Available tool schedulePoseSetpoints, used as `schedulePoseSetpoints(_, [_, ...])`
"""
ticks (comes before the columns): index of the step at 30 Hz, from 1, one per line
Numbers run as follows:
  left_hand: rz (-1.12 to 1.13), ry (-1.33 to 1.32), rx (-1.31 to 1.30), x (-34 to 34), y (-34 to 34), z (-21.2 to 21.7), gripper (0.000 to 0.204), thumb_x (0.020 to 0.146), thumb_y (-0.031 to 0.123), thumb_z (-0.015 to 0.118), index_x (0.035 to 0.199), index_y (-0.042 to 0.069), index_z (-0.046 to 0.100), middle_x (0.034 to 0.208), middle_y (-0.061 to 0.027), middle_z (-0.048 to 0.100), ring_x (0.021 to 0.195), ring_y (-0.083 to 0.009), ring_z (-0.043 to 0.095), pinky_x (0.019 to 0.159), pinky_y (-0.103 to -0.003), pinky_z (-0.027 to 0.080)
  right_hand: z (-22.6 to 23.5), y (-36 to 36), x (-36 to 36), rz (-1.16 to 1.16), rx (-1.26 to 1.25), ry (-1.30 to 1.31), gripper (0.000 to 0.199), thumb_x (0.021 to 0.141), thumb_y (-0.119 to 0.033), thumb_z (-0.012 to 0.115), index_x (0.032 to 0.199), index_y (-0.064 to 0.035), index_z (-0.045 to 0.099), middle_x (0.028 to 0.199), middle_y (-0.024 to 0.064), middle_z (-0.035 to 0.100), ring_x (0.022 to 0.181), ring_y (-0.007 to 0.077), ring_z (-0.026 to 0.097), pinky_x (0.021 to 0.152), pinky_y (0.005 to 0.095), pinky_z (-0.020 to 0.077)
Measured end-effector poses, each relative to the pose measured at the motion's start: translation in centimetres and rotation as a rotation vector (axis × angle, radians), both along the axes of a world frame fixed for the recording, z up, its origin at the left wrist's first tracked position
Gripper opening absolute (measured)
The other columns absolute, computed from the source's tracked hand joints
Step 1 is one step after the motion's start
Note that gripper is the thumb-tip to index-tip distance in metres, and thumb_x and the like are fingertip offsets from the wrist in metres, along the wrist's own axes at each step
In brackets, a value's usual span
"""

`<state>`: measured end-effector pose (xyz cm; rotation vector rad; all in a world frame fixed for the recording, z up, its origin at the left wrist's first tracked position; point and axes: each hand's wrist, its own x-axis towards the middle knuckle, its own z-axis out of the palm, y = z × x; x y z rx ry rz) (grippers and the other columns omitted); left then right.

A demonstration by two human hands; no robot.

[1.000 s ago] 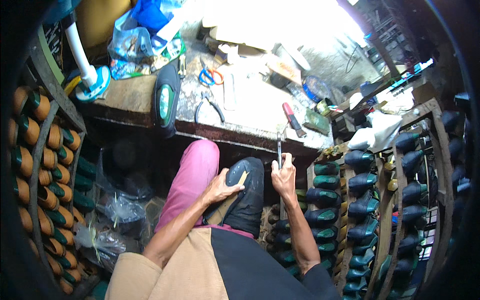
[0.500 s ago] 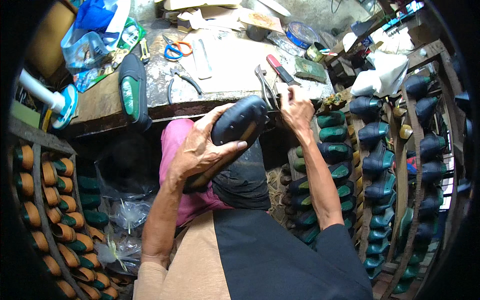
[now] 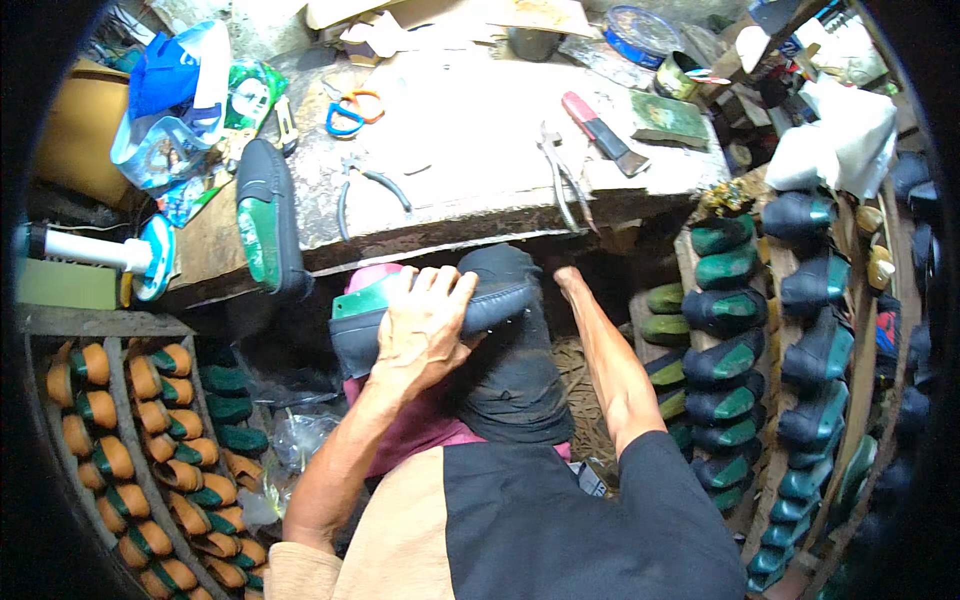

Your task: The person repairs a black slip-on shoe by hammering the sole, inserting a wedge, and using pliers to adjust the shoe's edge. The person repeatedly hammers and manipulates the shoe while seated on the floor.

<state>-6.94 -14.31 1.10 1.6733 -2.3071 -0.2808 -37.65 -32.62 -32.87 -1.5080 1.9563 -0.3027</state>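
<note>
My left hand (image 3: 425, 325) is wrapped over a black shoe (image 3: 500, 306) fitted on a green last, its fingers across the top. The green heel end of the last (image 3: 362, 300) sticks out on the left. The shoe lies sideways over my lap, against a dark cloth (image 3: 515, 385) on my thigh. Below the bench's front edge, my right hand (image 3: 567, 282) reaches into shadow; its fingers are hidden. Just above that hand, metal pincers (image 3: 562, 178) lie on the workbench (image 3: 480, 215). A red-and-black handled blade (image 3: 603, 133) rests beside them.
A second black shoe on a green last (image 3: 268, 215) stands at the bench's left, near cutting pliers (image 3: 368, 190) and scissors (image 3: 353, 113). Racks of tan shoes (image 3: 150, 420) are at left, dark shoes (image 3: 725, 360) at right. A green block (image 3: 670, 118) sits on the bench's right.
The shoe has turned from sole-facing to its side, lower across my lap, with my left hand now over its top. My right hand has left the bench top and dropped below its edge.
</note>
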Motion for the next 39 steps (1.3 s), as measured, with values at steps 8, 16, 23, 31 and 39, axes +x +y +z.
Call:
schedulePoseSetpoints(8, [0.040,-0.017,-0.045,-0.3,0.8,-0.1,0.073,0.075,0.035,0.098,0.138,0.009,0.070,0.129,-0.0104,0.069,0.125,-0.0332,0.066,0.117,-0.052,0.046,2.6,-4.6,6.4,0.236,0.102,0.197,0.035,0.100,-0.022,0.063,0.081,0.0070,0.066,0.083,0.0200,0.070,0.080,0.0300,0.068,0.074,0.0503,0.0509])
schedulePoseSetpoints(16, [-0.017,0.044,0.010,1.3,0.6,-0.4,0.084,0.079,0.043,0.099,0.147,0.007,0.065,0.142,-0.0159,0.067,0.137,-0.0367,0.063,0.123,-0.053,0.044,3.6,13.1,-4.9,0.012,-0.135,-0.570,0.021,0.099,-0.018,0.071,0.100,0.0033,0.068,0.085,0.0078,0.066,0.085,0.0192,0.065,0.072,0.0422,0.0497])
schedulePoseSetpoints(23, [-0.097,-0.002,0.193,5.9,0.4,0.5,0.090,0.077,0.053,0.099,0.153,0.017,0.066,0.149,-0.0116,0.066,0.145,-0.0348,0.059,0.122,-0.057,0.044,4.0,23.2,-10.0,-0.286,-0.066,-0.526,0.014,0.106,-0.017,0.072,0.102,-0.0055,0.065,0.075,0.0028,0.061,0.054,0.0168,0.058,0.047,0.0374,0.0472])
schedulePoseSetpoints(31, [-0.096,0.011,0.053,3.7,-0.2,-0.4,0.087,0.077,0.052,0.100,0.154,0.026,0.067,0.140,-0.0102,0.067,0.141,-0.0345,0.060,0.120,-0.056,0.043,20.3,21.9,-8.9,-0.283,-0.086,-0.685,0.054,0.119,-0.055,0.058,0.090,-0.0107,0.057,0.062,-0.0036,0.048,0.048,0.0085,0.045,0.045,0.0281,0.0351])
schedulePoseSetpoints(39, [0.014,-0.016,0.040,2.9,0.5,-0.8,0.086,0.070,0.051,0.102,0.137,0.007,0.070,0.137,-0.0144,0.068,0.139,-0.0349,0.060,0.119,-0.054,0.043,38.9,17.0,-1.3,0.451,-0.537,-0.971,0.056,0.121,-0.059,0.053,0.102,-0.0068,0.060,0.071,-0.0016,0.049,0.052,0.0059,0.039,0.046,0.0268,0.0289])
